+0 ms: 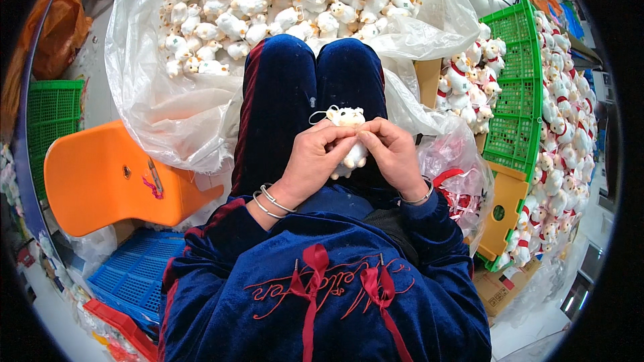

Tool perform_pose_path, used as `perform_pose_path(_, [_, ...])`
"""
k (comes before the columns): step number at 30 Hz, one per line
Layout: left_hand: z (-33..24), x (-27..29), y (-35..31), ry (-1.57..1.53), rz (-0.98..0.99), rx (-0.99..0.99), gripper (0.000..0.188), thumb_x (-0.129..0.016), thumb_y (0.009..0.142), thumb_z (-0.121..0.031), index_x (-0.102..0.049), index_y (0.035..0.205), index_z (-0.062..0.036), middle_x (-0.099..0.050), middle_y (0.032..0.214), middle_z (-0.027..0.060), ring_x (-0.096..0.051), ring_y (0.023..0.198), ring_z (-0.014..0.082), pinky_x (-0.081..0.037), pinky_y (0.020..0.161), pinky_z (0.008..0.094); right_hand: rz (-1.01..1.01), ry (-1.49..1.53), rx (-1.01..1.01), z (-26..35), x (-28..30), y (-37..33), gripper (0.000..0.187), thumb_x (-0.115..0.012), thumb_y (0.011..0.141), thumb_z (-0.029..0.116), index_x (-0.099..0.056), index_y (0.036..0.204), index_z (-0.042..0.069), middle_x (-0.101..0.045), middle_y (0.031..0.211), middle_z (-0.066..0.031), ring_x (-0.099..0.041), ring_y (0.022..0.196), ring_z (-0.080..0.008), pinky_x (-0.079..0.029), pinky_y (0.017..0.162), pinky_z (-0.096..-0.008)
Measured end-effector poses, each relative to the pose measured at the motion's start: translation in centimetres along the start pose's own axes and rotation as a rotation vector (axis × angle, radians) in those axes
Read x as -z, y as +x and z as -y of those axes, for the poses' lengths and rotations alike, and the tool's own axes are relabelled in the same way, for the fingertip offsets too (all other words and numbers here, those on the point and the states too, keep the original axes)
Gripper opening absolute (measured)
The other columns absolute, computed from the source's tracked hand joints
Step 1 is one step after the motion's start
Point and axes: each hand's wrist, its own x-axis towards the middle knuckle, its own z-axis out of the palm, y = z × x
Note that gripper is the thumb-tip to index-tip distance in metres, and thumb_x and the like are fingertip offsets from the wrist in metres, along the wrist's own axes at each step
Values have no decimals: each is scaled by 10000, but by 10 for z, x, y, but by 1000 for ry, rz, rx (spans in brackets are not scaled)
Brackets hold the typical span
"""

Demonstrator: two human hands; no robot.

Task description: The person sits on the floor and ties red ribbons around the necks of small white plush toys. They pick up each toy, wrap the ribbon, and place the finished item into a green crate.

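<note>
A small white plush toy (353, 158) with a cream-coloured head sits upright over my lap. A thin white loop sticks out beside its head. My left hand (314, 157) and my right hand (394, 154) meet at the toy's neck, fingertips pinched together there. Whether a thin strip lies between the fingertips is hidden. Just right of my right forearm, a clear plastic bag (446, 149) holds red ribbons (464, 202).
Beyond my knees lies a big translucent sack (144, 110) full of similar plush toys (282, 10). On the left stands an orange chair (87, 177) with a small tool (155, 175) on it, above a blue crate (134, 275). A green crate (513, 87) and red-scarfed toys (560, 127) line the right.
</note>
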Motion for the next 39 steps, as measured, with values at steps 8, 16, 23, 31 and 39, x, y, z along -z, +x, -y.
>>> perform_pose_path(8, [7, -1, 3, -70, 10, 8, 109, -730, 931, -80, -757, 1001, -1, -646, 893, 14, -573, 751, 58, -456, 684, 210, -102, 7, -32, 0, 9, 0, 146, -603, 1051, 149, -662, 1015, 21, -634, 853, 27, -533, 737, -30, -440, 644, -204])
perform_pose_path(16, [17, -2, 3, -134, 7, 28, 93, -720, 944, -87, -744, 989, -9, -638, 901, -10, -545, 749, 33, -441, 686, 199, -441, -185, 203, 4, 71, 4, 239, -568, 1077, 206, -681, 996, 12, -657, 890, -4, -554, 787, -62, -433, 725, -207])
perform_pose_path(23, [18, -2, 3, -107, -4, 7, 72, -710, 949, -78, -727, 981, -16, -598, 849, -32, -506, 718, 26, -422, 673, 196, -47, -138, -124, -4, 87, -12, 293, -597, 1058, 249, -717, 934, 13, -625, 780, 24, -523, 711, -59, -415, 644, -233])
perform_pose_path(31, [17, -4, 1, -142, 5, 30, 75, -709, 943, -59, -726, 1002, -17, -588, 839, -36, -497, 713, 19, -416, 673, 186, -185, 372, -311, -17, 10, -11, 226, -675, 1019, 202, -701, 1100, -8, -600, 776, 8, -462, 544, -36, -328, 463, -204])
perform_pose_path(39, [18, -3, 0, -118, 20, 22, 67, -706, 950, -63, -722, 997, -17, -602, 852, -29, -514, 739, 27, -434, 695, 199, -138, 374, -210, -18, 5, -2, 128, -677, 1006, 147, -667, 995, 20, -619, 776, -8, -495, 568, -71, -374, 510, -222])
